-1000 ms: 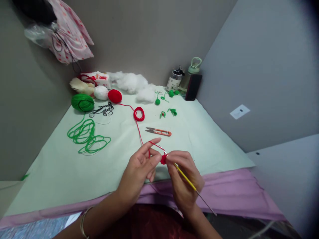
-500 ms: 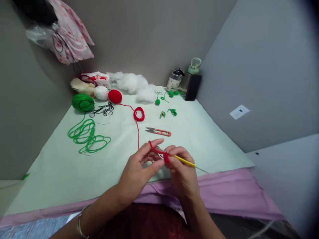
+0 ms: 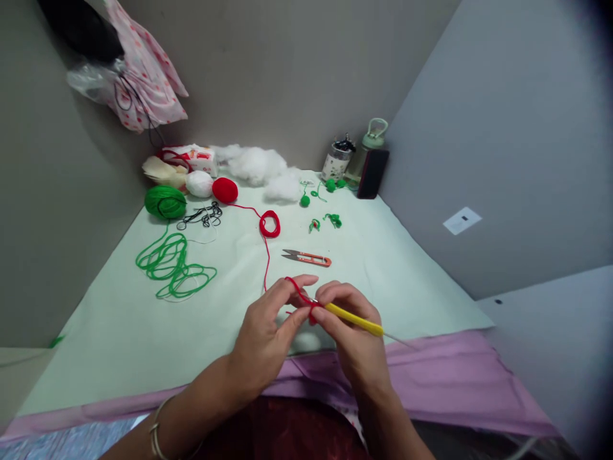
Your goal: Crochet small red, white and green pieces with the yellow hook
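Observation:
My left hand (image 3: 268, 332) pinches a small red crochet piece (image 3: 313, 315) between thumb and fingers, and red yarn (image 3: 297, 289) runs over its raised index finger. My right hand (image 3: 357, 326) is closed on a crochet hook with a yellow handle (image 3: 354, 319), its metal tip at the red piece. The fingers partly hide the piece and the hook's tip. From the left hand the strand leads up to a loose red coil (image 3: 270, 224) and on to a red yarn ball (image 3: 225, 190). Orange thread snips (image 3: 306, 258) lie just beyond my hands.
At the left are a green yarn ball (image 3: 165, 202), loose green yarn (image 3: 175, 268) and black cord (image 3: 201, 216). White stuffing (image 3: 258, 167) lies along the back wall. Small green crochet pieces (image 3: 334, 220), a phone (image 3: 373, 174), a bottle (image 3: 374, 135) and a cup (image 3: 336, 163) stand or lie at the right.
The hook has slid rightward and down with my right hand, its tip drawn back nearer the red piece. The whole scene sits slightly lower in view.

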`<state>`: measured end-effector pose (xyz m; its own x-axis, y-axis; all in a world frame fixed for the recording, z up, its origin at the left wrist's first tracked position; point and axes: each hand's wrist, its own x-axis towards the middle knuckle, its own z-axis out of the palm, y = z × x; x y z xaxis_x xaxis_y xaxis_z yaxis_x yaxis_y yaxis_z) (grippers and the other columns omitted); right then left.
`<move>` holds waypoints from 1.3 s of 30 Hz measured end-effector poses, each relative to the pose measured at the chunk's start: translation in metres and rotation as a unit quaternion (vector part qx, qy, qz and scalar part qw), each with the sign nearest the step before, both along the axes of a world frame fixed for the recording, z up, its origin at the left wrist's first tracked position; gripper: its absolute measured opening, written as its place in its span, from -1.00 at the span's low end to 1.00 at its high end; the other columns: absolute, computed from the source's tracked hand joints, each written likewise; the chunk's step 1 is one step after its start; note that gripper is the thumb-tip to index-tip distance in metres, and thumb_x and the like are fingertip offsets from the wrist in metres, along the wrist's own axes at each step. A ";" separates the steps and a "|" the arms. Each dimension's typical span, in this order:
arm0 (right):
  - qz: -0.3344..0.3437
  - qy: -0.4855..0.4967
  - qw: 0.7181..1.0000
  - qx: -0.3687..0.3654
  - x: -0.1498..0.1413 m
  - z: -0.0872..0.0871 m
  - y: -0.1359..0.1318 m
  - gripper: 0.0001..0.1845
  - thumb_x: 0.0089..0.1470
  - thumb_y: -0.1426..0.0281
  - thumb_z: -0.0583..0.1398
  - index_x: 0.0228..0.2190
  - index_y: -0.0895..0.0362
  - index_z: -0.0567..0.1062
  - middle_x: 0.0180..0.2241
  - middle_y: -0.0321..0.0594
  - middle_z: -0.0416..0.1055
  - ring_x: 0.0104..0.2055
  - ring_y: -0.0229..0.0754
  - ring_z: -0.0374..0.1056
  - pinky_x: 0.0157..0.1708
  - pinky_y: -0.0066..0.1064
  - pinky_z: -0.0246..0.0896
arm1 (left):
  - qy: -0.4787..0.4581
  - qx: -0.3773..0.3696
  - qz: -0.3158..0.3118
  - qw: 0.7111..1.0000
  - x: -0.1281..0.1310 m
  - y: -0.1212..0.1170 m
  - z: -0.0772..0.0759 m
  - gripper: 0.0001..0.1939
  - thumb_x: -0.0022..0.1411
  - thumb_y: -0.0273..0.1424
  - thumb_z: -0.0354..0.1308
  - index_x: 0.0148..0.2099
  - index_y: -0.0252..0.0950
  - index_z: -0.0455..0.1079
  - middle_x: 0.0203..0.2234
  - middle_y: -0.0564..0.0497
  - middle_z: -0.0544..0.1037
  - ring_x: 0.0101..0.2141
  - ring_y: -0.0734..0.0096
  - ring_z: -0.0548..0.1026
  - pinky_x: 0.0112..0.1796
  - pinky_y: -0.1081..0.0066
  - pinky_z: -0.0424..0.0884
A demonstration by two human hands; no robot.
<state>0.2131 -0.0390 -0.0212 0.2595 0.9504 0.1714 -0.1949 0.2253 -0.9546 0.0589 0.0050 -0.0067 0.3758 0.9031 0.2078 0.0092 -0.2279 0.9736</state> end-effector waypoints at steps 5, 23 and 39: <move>0.019 0.036 0.999 0.008 -0.004 0.002 0.000 -0.81 0.08 0.44 0.46 -0.43 0.08 0.54 -0.38 -0.34 0.45 -0.39 -0.31 0.37 -0.36 -0.48 0.35 | 0.070 0.112 -0.017 0.991 -0.010 0.008 -0.003 -0.72 0.45 -0.48 0.13 0.16 -0.23 0.46 -0.26 -0.03 0.59 -0.21 0.27 0.57 -0.11 0.33 0.47; 0.068 -0.239 0.967 0.057 0.000 0.019 0.003 -0.94 0.28 0.45 0.29 -0.26 0.04 0.55 -0.26 -0.25 0.51 -0.21 -0.22 0.46 -0.18 -0.39 0.37 | 0.002 -0.076 -0.064 0.995 -0.032 0.015 0.005 -0.82 0.32 -0.27 0.33 -0.32 -0.24 0.57 -0.35 0.04 0.45 -0.30 0.35 0.42 -0.23 0.36 0.31; 0.084 -0.152 0.983 -0.054 -0.021 0.021 0.028 -0.84 0.07 0.38 0.26 -0.43 0.05 0.34 -0.49 -0.42 0.27 -0.51 -0.32 0.14 -0.50 -0.45 0.06 | -0.216 -0.202 -0.104 0.950 -0.021 0.012 -0.002 -0.76 0.51 -0.25 0.16 -0.24 -0.22 0.33 -0.69 0.27 0.25 -0.70 0.63 0.09 -0.65 0.61 0.13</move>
<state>0.1926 -0.0111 -0.0001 0.0499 0.9923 0.1130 0.0783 0.1089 -0.9910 0.0381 0.0174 -0.0086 0.5137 0.8572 0.0358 -0.4146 0.2115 0.8851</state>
